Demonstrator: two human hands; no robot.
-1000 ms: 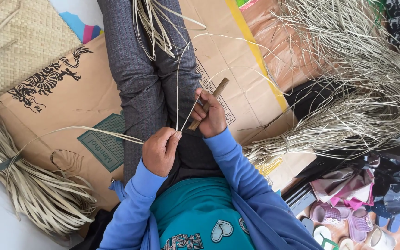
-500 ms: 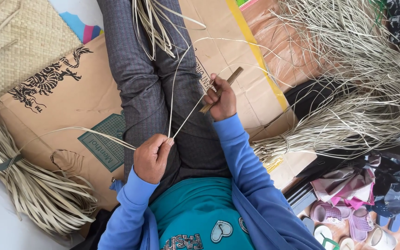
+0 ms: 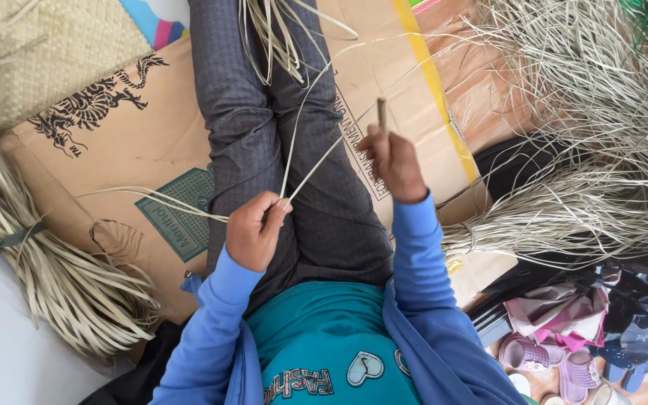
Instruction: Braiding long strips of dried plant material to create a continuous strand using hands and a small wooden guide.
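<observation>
Palm-leaf strip point(image 3: 316, 161) — pale, thin, split into two strands — runs from the left hand point(image 3: 253, 232) up and across the lap toward the right hand point(image 3: 393, 161), and its loose tails trail left over the cardboard point(image 3: 136, 150). Going left to right: a tied bundle of flat dried leaves point(image 3: 46, 277) lies at the left edge, its green tie round the middle, and above it a woven mat point(image 3: 46, 52) fills the top-left corner. Next comes the flattened cardboard box, spread as a sheet under the person's grey-trousered legs point(image 3: 264, 112). More loose strips point(image 3: 275, 30) hang over the knees at the top. The left hand sits over the left thigh, its fingers point(image 3: 271, 214) closed in a pinch on the near end of the strip. The right hand is raised above the right thigh, fingers point(image 3: 380, 146) curled tight round a thin brown stick-like tool point(image 3: 382, 114) that stands upright; the strip reaches this hand, but whether it is caught against the tool I cannot tell. Further right, a large heap of fine dried strands point(image 3: 586, 135) spreads across the floor. At the bottom-right lies a pile of pink and white sandals point(image 3: 549, 360) with crumpled cloth point(image 3: 564, 311) — no proper container holds them that I can make out
</observation>
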